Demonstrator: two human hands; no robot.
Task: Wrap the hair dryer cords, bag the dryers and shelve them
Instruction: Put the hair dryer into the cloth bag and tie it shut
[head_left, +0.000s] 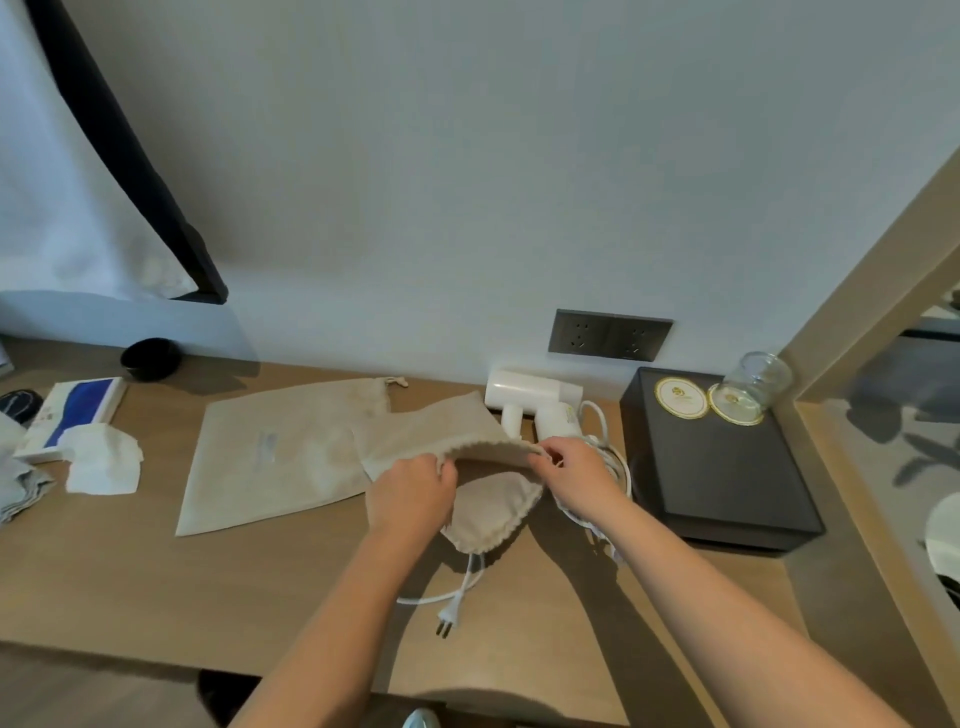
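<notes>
Beige cloth bag (447, 431) held open at its mouth, left hand (413, 491) and right hand (579, 470) each pinching the rim; white plug (447, 621) trails on the wooden desk (156, 582)

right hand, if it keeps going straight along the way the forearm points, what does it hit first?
Probably the white hair dryer. The right hand, gripping the bag mouth, points up-left toward the wall; the dryer lies just beyond its fingers. Depth is unclear, so it might pass above it.

Coarse cloth bag (447, 431); glossy plastic dryer (530, 389), matt wood desk (156, 582)
</notes>
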